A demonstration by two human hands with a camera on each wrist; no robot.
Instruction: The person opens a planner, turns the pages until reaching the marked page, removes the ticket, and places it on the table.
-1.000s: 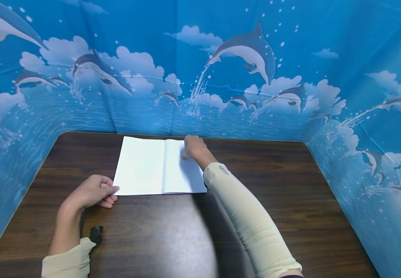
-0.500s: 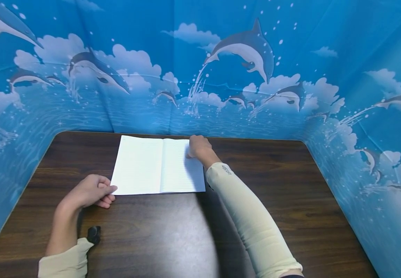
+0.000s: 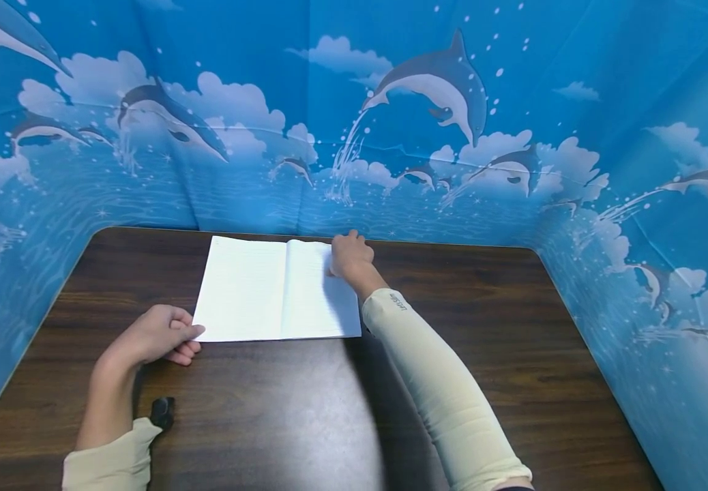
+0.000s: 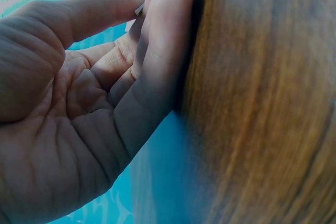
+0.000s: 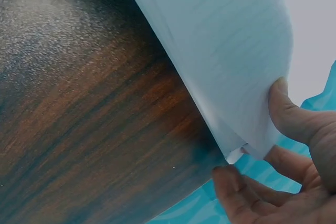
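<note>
An open notebook (image 3: 240,293) with ruled white pages lies near the far edge of the table. My left hand (image 3: 160,334) pinches its near left corner, thumb on top and fingers underneath. In the left wrist view, a sliver of paper shows between thumb and fingers of the left hand (image 4: 89,87). My right hand (image 3: 351,256) is at the notebook's far right corner. In the right wrist view the right hand (image 5: 320,187) pinches the curving page (image 5: 231,51), thumb on its face and a finger behind it. The lower fingers sit beside the notebook's corner.
The dark wood-grain table (image 3: 483,327) extends in front and to the right of the notebook. A blue dolphin-print curtain (image 3: 354,136) stands behind the table and along its sides. A small black device (image 3: 162,413) sits at the left wrist by the sleeve.
My right hand has shifted slightly right along the notebook's far edge, and its knuckles have turned up. The left hand keeps its pinch. The head view has shifted a little.
</note>
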